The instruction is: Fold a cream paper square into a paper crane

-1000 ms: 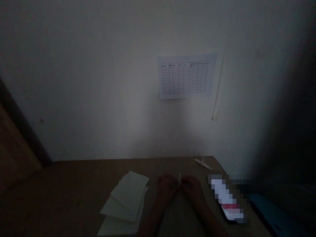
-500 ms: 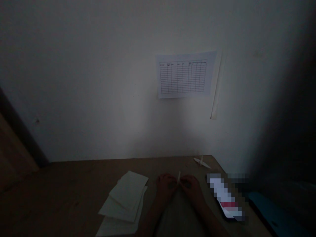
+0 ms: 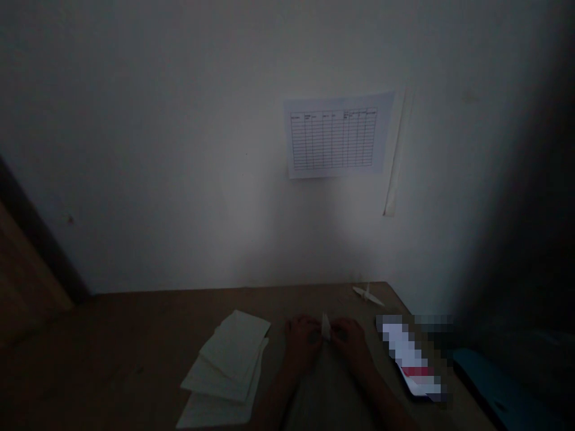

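A small folded piece of white paper (image 3: 326, 327) stands upright between my two hands, just over the tabletop. My left hand (image 3: 304, 336) pinches its left side, and my right hand (image 3: 347, 335) pinches its right side. The dim light hides the finer folds and some of the fingertips. Left of my hands lies a loose stack of pale paper sheets (image 3: 233, 359). Beyond my right hand, near the table's back corner, rests a folded paper figure (image 3: 368, 296) with long thin points, like a paper crane.
A phone (image 3: 411, 359) with a blurred-out screen lies right of my hands on the brown table (image 3: 112, 359). Past the table's right edge is a teal object (image 3: 498, 383). A printed table sheet (image 3: 335, 137) hangs on the wall behind.
The folded paper between my fingers has turned from nearly edge-on to showing a wider face. Both hands stay in almost the same place.
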Demonstrator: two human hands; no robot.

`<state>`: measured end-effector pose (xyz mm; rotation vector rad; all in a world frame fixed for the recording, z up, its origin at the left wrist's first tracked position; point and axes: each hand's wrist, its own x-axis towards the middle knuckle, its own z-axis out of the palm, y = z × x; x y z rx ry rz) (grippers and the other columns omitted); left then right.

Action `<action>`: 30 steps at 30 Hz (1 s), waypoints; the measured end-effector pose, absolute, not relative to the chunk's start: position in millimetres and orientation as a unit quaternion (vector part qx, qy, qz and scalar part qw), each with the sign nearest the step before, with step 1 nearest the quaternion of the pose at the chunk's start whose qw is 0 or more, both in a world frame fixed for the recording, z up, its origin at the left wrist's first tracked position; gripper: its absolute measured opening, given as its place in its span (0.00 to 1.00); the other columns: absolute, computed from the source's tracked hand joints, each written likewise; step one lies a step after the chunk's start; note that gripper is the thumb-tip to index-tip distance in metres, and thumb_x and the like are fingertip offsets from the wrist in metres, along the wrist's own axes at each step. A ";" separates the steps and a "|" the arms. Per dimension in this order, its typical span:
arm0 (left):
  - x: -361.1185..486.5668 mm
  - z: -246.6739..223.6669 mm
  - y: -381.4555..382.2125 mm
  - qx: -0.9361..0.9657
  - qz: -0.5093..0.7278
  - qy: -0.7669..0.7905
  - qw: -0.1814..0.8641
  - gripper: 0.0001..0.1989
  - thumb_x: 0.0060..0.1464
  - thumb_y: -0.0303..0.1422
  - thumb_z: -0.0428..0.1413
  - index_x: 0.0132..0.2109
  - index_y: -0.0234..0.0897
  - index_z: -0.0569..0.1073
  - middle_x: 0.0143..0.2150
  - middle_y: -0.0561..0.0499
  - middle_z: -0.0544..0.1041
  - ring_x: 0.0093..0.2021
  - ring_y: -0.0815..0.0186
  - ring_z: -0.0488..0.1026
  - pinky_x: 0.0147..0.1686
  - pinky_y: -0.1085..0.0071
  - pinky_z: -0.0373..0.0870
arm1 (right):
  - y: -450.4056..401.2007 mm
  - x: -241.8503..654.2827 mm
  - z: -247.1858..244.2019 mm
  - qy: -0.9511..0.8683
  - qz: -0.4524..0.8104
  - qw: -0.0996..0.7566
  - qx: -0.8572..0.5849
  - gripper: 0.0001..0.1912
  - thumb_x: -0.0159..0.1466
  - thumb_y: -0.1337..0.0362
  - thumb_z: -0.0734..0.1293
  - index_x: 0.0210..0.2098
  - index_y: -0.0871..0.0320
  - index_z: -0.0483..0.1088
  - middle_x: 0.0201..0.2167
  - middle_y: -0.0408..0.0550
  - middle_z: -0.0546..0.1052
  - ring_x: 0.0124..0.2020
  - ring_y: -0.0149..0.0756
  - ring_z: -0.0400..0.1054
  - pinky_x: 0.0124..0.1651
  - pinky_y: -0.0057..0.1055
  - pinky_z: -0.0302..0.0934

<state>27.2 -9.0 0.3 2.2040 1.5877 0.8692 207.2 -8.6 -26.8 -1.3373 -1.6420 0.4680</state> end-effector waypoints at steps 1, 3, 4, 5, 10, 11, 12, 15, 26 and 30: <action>27.4 -0.2 -9.0 0.763 0.305 0.553 0.141 0.11 0.53 0.30 0.61 0.44 0.46 0.83 0.52 0.50 0.81 0.58 0.53 0.71 0.63 0.50 0.58 | -8.1 207.6 -27.6 -0.669 0.190 0.466 -0.546 0.11 0.59 0.57 0.68 0.36 0.52 0.81 0.38 0.50 0.83 0.44 0.47 0.75 0.55 0.44 0.62; 27.6 -2.0 -8.6 0.755 0.313 0.562 0.130 0.12 0.52 0.29 0.62 0.45 0.46 0.83 0.53 0.50 0.80 0.58 0.53 0.71 0.63 0.51 0.58 | -7.5 208.0 -28.9 -0.669 0.187 0.467 -0.547 0.10 0.59 0.57 0.68 0.35 0.52 0.80 0.38 0.49 0.82 0.44 0.47 0.74 0.55 0.44 0.62; 27.6 -3.2 -8.3 0.749 0.318 0.568 0.123 0.12 0.52 0.29 0.63 0.44 0.45 0.82 0.54 0.49 0.80 0.58 0.53 0.71 0.63 0.50 0.58 | -7.5 208.1 -29.5 -0.669 0.184 0.469 -0.547 0.10 0.59 0.57 0.69 0.35 0.51 0.80 0.38 0.49 0.82 0.44 0.47 0.74 0.56 0.44 0.62; 27.6 -4.5 -7.8 0.745 0.323 0.572 0.116 0.12 0.52 0.29 0.63 0.44 0.45 0.82 0.54 0.49 0.80 0.58 0.53 0.71 0.63 0.50 0.58 | -7.6 208.0 -30.0 -0.668 0.182 0.471 -0.546 0.10 0.59 0.56 0.69 0.35 0.51 0.80 0.38 0.49 0.82 0.45 0.47 0.74 0.56 0.44 0.62; 26.5 -7.5 -6.6 0.737 0.352 0.570 0.092 0.09 0.55 0.31 0.63 0.44 0.45 0.82 0.53 0.49 0.80 0.57 0.53 0.72 0.62 0.50 0.61 | -8.4 207.1 -33.3 -0.669 0.174 0.480 -0.539 0.10 0.60 0.56 0.68 0.35 0.52 0.80 0.39 0.51 0.81 0.45 0.47 0.73 0.56 0.44 0.62; 26.3 -6.7 -7.0 0.736 0.354 0.570 0.090 0.09 0.55 0.31 0.62 0.44 0.45 0.82 0.53 0.49 0.80 0.57 0.54 0.72 0.62 0.50 0.61 | -8.5 207.0 -33.9 -0.673 0.177 0.479 -0.535 0.10 0.59 0.57 0.68 0.35 0.53 0.80 0.39 0.51 0.81 0.46 0.47 0.73 0.56 0.44 0.62; 26.1 -5.4 -7.5 0.735 0.355 0.570 0.089 0.09 0.55 0.31 0.62 0.43 0.45 0.82 0.53 0.49 0.80 0.57 0.54 0.72 0.62 0.50 0.61 | -8.6 206.9 -34.3 -0.677 0.181 0.477 -0.530 0.10 0.59 0.58 0.68 0.35 0.53 0.80 0.40 0.52 0.81 0.46 0.47 0.73 0.57 0.44 0.62; 25.7 -0.5 -9.7 0.735 0.352 0.573 0.089 0.08 0.57 0.30 0.60 0.42 0.46 0.82 0.53 0.49 0.80 0.57 0.54 0.72 0.60 0.52 0.63 | -8.9 206.9 -34.5 -0.683 0.187 0.472 -0.525 0.10 0.59 0.60 0.67 0.37 0.53 0.80 0.42 0.53 0.80 0.48 0.47 0.72 0.57 0.44 0.62; 23.5 -5.4 -3.2 0.737 0.371 0.560 0.072 0.07 0.56 0.31 0.60 0.40 0.44 0.82 0.52 0.49 0.81 0.54 0.54 0.74 0.58 0.52 0.66 | -12.3 205.6 -31.9 -0.681 0.161 0.490 -0.519 0.13 0.63 0.54 0.67 0.41 0.53 0.79 0.41 0.52 0.80 0.47 0.48 0.73 0.55 0.45 0.63; 23.0 -4.9 -3.0 0.736 0.387 0.551 0.077 0.07 0.57 0.32 0.59 0.38 0.44 0.83 0.51 0.48 0.81 0.54 0.54 0.74 0.57 0.51 0.67 | -14.2 204.5 -29.8 -0.692 0.140 0.476 -0.525 0.15 0.61 0.50 0.70 0.40 0.53 0.78 0.40 0.50 0.81 0.44 0.48 0.73 0.56 0.47 0.61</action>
